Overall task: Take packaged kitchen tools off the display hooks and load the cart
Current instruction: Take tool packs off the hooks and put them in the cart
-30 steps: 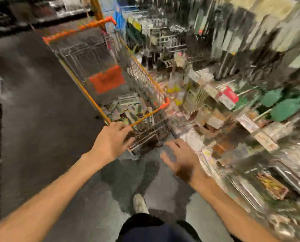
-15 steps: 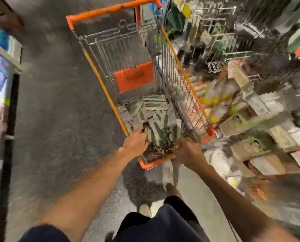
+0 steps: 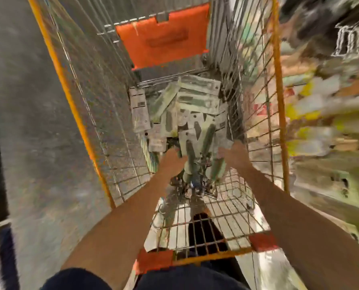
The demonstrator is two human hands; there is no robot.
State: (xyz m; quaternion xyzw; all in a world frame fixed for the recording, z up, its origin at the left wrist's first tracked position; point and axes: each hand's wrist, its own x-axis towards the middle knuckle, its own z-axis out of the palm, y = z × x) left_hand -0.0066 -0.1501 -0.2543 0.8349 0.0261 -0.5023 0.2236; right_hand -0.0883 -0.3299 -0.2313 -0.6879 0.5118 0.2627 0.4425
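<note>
I look straight down into a wire cart (image 3: 86, 130) with orange rims. Several carded kitchen tools (image 3: 195, 105) with grey-green handles lie piled on its floor. Both my arms reach down inside. My left hand (image 3: 172, 160) and my right hand (image 3: 235, 151) grip either side of a bundle of packaged tools (image 3: 197, 155) low over the pile. The fingertips are hidden behind the packages, and the frame is blurred.
An orange flap (image 3: 164, 36) hangs at the cart's far end. Display shelving with hanging packages (image 3: 325, 105) runs along the right, smeared by motion. Grey floor (image 3: 26, 126) lies to the left. The cart's near rim (image 3: 208, 256) is against my body.
My view has swung from the display down over the cart. Both hands went from the cart's near end down into the basket, now holding a bundle of packages above the pile.
</note>
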